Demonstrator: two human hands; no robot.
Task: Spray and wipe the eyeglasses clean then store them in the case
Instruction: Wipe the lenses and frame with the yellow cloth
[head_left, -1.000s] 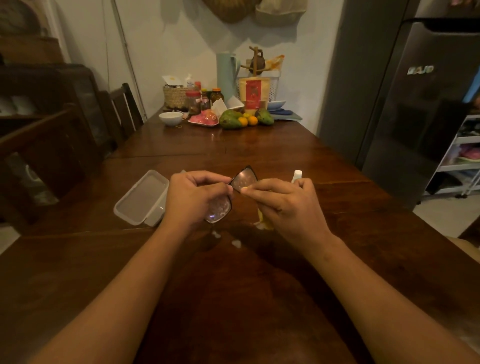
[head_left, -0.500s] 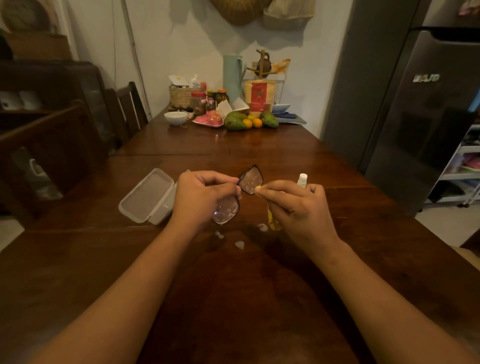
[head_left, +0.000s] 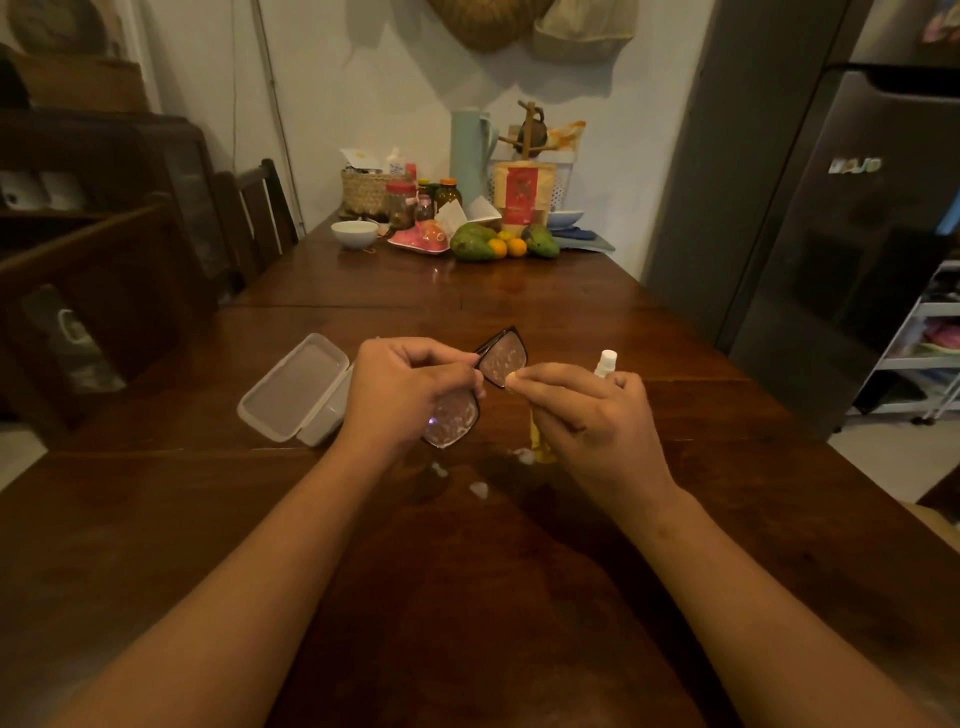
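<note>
**Holding droplet-spotted eyeglasses (head_left: 503, 359) above the table (head_left: 467, 597)**

An open case (head_left: 298, 389) lies toward the left edge. Fingers of the left hand (head_left: 402, 395) grip the frame. Fingers of the right hand (head_left: 587, 410) pinch a yellow cloth (head_left: 537, 441) against the far lens, with a spray bottle (head_left: 605, 362) showing its white top just behind.

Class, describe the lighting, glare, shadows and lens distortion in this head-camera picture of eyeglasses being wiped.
Head view: dim, warm light; the wide-angle lens splays the forearms; the eyeglasses in the left hand show mottled glare; the right hand, pinching the yellow cloth, throws a soft shadow on the table.
</note>
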